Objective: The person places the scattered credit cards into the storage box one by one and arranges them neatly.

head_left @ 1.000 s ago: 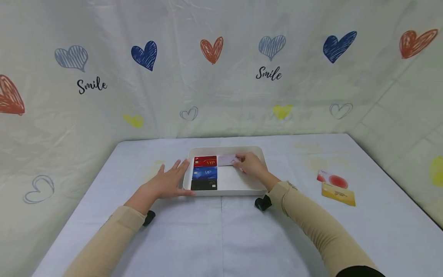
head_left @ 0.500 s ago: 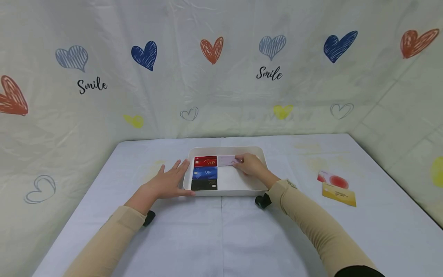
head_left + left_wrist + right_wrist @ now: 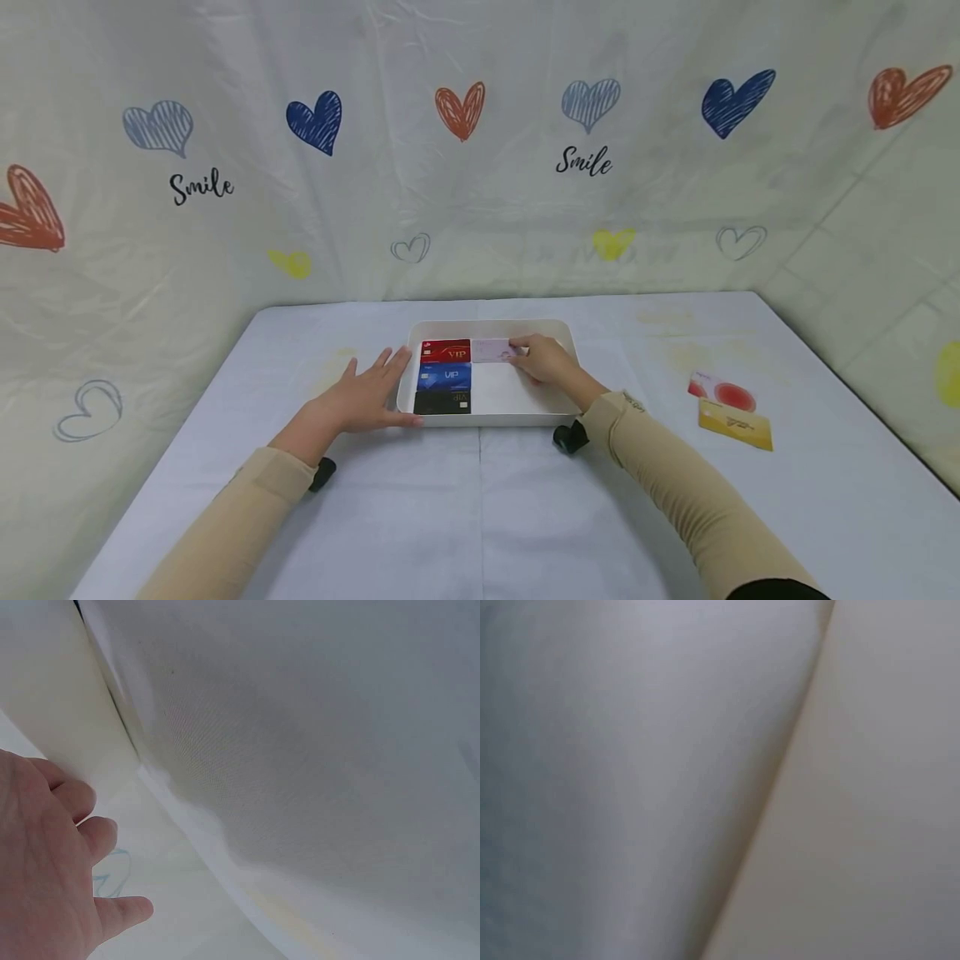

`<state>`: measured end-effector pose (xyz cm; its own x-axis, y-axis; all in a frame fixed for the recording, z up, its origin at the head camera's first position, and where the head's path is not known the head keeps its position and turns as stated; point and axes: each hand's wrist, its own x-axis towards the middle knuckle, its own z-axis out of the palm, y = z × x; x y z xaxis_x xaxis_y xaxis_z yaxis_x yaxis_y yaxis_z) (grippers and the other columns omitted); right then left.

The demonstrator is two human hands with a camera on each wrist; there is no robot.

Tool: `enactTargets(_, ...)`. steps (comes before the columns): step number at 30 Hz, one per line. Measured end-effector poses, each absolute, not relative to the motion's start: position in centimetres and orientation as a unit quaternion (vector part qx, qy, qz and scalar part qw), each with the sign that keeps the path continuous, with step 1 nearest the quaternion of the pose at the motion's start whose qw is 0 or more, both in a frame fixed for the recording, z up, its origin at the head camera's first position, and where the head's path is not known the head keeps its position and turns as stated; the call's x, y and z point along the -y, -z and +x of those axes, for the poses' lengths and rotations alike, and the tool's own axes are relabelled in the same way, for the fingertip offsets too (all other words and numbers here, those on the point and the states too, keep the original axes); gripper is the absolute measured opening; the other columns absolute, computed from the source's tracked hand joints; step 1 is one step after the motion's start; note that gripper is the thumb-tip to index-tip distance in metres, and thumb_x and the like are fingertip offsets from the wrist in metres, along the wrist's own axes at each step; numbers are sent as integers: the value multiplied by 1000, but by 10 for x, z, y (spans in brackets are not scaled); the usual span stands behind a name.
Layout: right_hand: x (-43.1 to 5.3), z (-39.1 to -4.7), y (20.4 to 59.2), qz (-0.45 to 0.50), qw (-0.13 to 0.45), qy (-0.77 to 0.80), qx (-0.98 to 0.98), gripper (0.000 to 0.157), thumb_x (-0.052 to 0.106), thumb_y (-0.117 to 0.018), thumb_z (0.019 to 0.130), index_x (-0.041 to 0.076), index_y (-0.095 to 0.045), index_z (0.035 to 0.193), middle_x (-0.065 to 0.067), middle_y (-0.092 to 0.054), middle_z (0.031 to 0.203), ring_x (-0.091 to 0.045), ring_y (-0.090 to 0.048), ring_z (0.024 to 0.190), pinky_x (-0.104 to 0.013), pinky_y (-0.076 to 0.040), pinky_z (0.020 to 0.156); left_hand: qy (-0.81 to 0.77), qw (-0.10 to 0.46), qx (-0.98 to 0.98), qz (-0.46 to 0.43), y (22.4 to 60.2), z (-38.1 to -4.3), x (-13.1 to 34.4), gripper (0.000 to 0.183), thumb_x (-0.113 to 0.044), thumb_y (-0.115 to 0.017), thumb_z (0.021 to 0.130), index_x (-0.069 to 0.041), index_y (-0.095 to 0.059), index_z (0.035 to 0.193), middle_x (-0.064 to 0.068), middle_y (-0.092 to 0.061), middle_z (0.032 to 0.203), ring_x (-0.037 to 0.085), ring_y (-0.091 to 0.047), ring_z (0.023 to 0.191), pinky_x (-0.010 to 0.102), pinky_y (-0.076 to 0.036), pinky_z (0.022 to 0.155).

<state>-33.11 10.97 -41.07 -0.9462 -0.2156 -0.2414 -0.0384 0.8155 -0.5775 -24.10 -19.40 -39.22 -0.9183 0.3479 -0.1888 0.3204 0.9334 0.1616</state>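
In the head view, a white tray [image 3: 517, 419] lies on the table. Its left half holds a red VIP card [image 3: 446, 351], a blue VIP card [image 3: 444, 377] and a black card [image 3: 442, 403], stacked in a column. To the right of the red card lies a pale lilac card [image 3: 490, 350], its right end pinched by the fingers of my right hand [image 3: 547, 360]. With fingers spread, my left hand [image 3: 365, 397] rests against the tray's left side, thumb along the front edge. The left wrist view shows part of that hand [image 3: 41, 855]; the right wrist view has only blurred pale surfaces.
Right of the tray, a pink-and-white card [image 3: 722, 392] with a red circle lies on the white tablecloth [image 3: 480, 517], a yellow card [image 3: 735, 424] just in front of it. Behind the table hangs a white curtain [image 3: 510, 200] printed with hearts.
The lilac card has settled slightly, now lying more evenly alongside the red card, with my right hand still at its end. My left hand stays in place.
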Motion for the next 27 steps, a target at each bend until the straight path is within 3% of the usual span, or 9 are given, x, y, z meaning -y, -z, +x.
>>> enactTargets(16, -112, -330, 406, -87, 131, 290, -944, 48, 25, -63, 104, 11, -54, 150, -4, -51, 60, -12, -48, 44, -24, -40, 47, -65, 107, -977, 174, 394, -244, 193, 123, -76, -67, 80, -8, -9, 165, 13, -13, 171, 36, -7, 156, 73, -2, 116)
enactTargets(27, -121, -316, 379, -137, 127, 329, -926, 44, 17, -60, 105, 6, -55, 147, -11, -63, 86, -14, -54, 56, -25, -49, 54, -67, 108, -977, 173, 393, -243, 194, 122, -75, -67, 81, -6, -10, 165, 15, -14, 170, 38, -8, 156, 74, -4, 115)
